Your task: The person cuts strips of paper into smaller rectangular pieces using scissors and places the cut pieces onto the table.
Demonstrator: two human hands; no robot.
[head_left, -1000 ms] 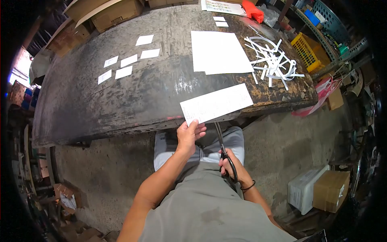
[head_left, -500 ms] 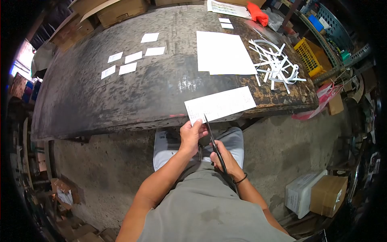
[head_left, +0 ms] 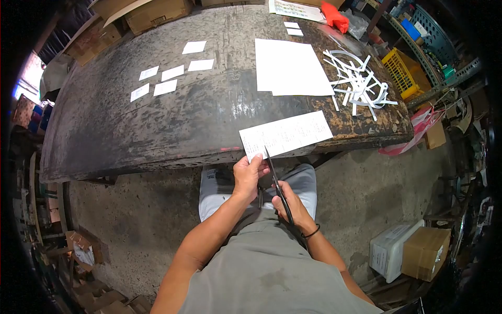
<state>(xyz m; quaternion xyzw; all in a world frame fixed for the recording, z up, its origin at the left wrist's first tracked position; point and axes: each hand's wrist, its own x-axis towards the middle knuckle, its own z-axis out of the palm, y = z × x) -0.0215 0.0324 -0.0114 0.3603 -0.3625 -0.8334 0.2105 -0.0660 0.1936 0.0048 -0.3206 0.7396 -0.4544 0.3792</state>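
Note:
A strip of printed white paper reaches over the near edge of the dark table. My left hand pinches its lower left corner between thumb and fingers. In my right hand is a pair of black-handled scissors, its fingers closed round the handles. The blades point up and away from me and meet the paper's near edge just right of my left fingers. Whether the blades are fully closed is too small to tell.
Several small paper slips lie on the table's left half. White sheets rest at the centre right, beside a heap of thin paper offcuts. A yellow crate stands past the right edge. Cardboard boxes line the back.
The paper strip and both hands keep nearly the same place. Print on the strip shows more clearly now. The scissors stay at the same spot on its edge.

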